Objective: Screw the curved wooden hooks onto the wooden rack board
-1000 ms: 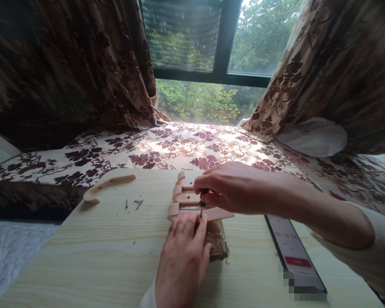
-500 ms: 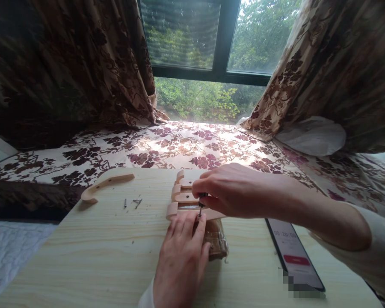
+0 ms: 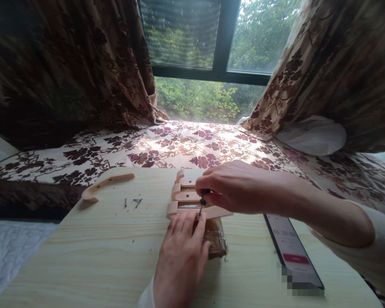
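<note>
My right hand point(image 3: 229, 188) is closed around the dark handle of a small screwdriver point(image 3: 202, 202). Its thin shaft points down to a screw spot on the nearest curved wooden piece point(image 3: 172, 209). My left hand point(image 3: 181, 254) presses that piece, fingers on either side of the screwdriver's tip, so the screw itself is mostly hidden. Underneath lies a brown block wrapped in clear film point(image 3: 217, 239). Beyond, a second curved wooden piece point(image 3: 182, 196) and a third one point(image 3: 180, 179) lie parallel, each with a dark screw or hole.
On the table's left lies a separate curved wooden piece point(image 3: 111, 180) with two dark holes. Several loose screws point(image 3: 137, 202) and small crumbs are near it. At the right a phone point(image 3: 293, 248) shows a timer. A floral-covered ledge point(image 3: 186, 145) borders the table's far edge.
My right hand has shifted slightly right and up, and more of the screwdriver shows. The left hand and the wooden pieces stay where they were.
</note>
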A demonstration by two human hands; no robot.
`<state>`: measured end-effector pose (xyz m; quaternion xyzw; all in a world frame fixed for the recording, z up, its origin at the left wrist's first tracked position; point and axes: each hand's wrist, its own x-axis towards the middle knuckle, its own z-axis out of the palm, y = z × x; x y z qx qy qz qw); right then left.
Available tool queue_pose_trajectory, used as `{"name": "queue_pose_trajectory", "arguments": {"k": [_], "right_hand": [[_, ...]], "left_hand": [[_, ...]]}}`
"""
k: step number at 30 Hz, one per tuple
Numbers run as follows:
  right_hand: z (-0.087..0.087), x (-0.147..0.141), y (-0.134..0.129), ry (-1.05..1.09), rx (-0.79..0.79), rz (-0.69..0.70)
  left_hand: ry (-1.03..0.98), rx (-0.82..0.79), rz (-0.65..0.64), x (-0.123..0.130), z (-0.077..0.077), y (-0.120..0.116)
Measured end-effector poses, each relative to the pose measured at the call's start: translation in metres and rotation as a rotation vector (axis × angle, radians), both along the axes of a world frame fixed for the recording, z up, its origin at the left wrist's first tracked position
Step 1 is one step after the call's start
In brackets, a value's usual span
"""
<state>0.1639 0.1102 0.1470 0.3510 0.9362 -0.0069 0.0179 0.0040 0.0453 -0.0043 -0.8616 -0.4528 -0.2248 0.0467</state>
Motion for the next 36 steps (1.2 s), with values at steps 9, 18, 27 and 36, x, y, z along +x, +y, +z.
{"name": "queue_pose_trajectory", "arguments": {"k": [9,18,27,36], "right_hand": [[-0.0078,-0.0023,0.0023,-0.079,0.077,-0.014],[0.0009,-0.0067,0.0009,-0.084,-0.008,0.059],[-0.0021,-0.0042,0.0018,-0.075,0.081,-0.039],[-0.0048,-0.0054,0.0014,-0.098,0.014,0.018]], "left_hand": [[0.005,-0.011,0.0,-0.0013,0.0015,0.0001],[-0.009,-0.014,-0.002,-0.0004,0.0012,0.0],[0.0,-0.014,0.0,-0.0001,0.0014,-0.0002],[-0.004,-0.034,0.001,-0.0004,0.0012,0.0005]]}}
